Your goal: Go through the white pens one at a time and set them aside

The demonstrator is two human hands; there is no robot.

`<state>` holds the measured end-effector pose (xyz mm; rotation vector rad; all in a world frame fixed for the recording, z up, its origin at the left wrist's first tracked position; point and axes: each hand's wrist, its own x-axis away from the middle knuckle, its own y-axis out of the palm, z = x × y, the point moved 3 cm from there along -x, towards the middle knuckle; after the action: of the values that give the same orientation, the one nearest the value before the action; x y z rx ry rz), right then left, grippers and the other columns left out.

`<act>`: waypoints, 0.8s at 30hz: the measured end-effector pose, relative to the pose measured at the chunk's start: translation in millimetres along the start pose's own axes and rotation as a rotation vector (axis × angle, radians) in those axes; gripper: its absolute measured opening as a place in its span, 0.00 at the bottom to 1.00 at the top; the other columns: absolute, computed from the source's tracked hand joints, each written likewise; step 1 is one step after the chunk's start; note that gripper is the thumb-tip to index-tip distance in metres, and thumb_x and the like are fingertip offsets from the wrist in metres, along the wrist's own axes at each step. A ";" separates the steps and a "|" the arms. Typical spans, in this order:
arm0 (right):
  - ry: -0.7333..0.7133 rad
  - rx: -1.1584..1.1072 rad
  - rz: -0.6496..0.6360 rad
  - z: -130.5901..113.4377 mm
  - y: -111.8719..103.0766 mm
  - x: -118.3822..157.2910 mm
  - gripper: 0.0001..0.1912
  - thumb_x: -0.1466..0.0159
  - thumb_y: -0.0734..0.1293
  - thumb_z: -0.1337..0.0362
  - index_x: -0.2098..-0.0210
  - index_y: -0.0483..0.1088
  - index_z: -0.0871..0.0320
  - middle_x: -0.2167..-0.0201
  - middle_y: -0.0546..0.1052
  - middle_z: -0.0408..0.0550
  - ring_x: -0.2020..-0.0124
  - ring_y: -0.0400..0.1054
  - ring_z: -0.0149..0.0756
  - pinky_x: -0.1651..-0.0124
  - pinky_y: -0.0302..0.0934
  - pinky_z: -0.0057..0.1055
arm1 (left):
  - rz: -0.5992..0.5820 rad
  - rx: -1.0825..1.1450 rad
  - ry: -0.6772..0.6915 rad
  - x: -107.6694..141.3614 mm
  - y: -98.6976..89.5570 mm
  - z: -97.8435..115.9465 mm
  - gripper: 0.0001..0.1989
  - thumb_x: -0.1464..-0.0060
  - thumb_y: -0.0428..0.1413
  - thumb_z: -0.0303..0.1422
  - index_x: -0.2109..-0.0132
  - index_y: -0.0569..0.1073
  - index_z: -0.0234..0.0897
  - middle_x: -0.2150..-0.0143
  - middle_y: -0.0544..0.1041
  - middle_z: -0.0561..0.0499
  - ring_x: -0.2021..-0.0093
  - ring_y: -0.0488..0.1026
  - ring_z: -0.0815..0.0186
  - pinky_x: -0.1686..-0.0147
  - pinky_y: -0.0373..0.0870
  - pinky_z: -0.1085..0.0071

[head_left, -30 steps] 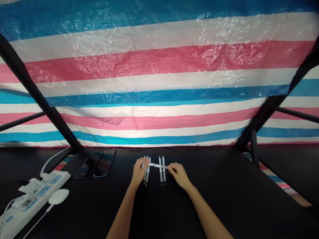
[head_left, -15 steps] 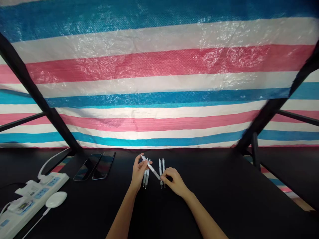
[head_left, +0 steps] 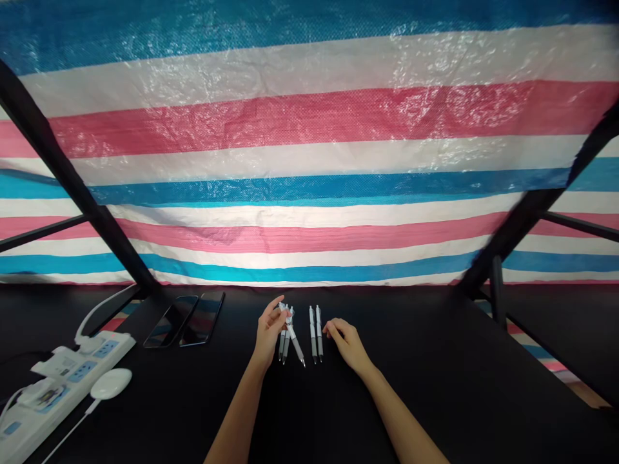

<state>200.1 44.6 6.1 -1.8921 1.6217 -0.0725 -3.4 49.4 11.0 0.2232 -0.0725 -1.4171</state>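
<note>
My left hand (head_left: 269, 330) pinches the upper part of a white pen (head_left: 294, 343), whose grey grip and tip slant down to the right. Beside and partly under it, two similar white pens (head_left: 284, 348) lie side by side on the black table (head_left: 338, 412). Another pair, a white pen (head_left: 313, 332) and its neighbour (head_left: 319, 332), lies between my hands. Just right of that pair is my right hand (head_left: 344, 340), its fingers curled together, touching no pen that I can see.
Two dark phones (head_left: 171, 322) lie at the left. Nearer the left edge are a white power strip (head_left: 72, 380) with plugs and a round white charger (head_left: 111, 384) on a cable. Black frame bars slope at both sides before a striped sheet (head_left: 309, 238).
The held pen has swung steeper, its tip now lower and further left. My right hand has come away from that pen's lower end and moved slightly right.
</note>
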 end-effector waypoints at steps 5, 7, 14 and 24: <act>0.003 0.005 -0.003 2.1 0.0 0.2 0.24 0.32 0.51 0.53 0.76 0.68 0.56 0.77 0.68 0.44 0.71 0.65 0.35 0.65 0.56 0.30 | -0.030 0.022 -0.013 -0.3 0.4 -0.6 0.30 0.57 0.61 0.45 0.47 0.71 0.35 0.72 0.74 0.51 0.73 0.70 0.69 0.73 0.66 0.73; 0.005 0.004 -0.004 1.9 0.0 0.1 0.24 0.32 0.51 0.53 0.76 0.68 0.56 0.78 0.68 0.44 0.71 0.65 0.35 0.65 0.56 0.30 | -0.028 0.005 -0.027 -0.1 0.9 -0.2 0.31 0.58 0.61 0.46 0.48 0.71 0.35 0.72 0.74 0.51 0.73 0.70 0.69 0.74 0.65 0.74; 0.025 0.006 -0.014 1.5 0.4 0.1 0.25 0.32 0.51 0.53 0.76 0.68 0.57 0.78 0.69 0.44 0.71 0.65 0.35 0.64 0.57 0.30 | 0.007 0.054 -0.031 2.8 2.9 3.4 0.43 0.56 0.61 0.45 0.36 0.55 0.39 0.69 0.75 0.51 0.70 0.70 0.69 0.73 0.65 0.76; 0.035 0.021 -0.018 3.7 0.6 0.2 0.25 0.32 0.50 0.52 0.76 0.68 0.56 0.78 0.69 0.44 0.71 0.65 0.35 0.64 0.57 0.30 | -0.021 0.014 -0.047 4.9 5.7 7.2 0.35 0.56 0.61 0.44 0.41 0.65 0.37 0.70 0.73 0.52 0.71 0.69 0.70 0.73 0.64 0.76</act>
<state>201.2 46.0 2.8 -1.8998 1.6205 -0.1301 1.7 44.5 18.7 0.2026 -0.1187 -1.4428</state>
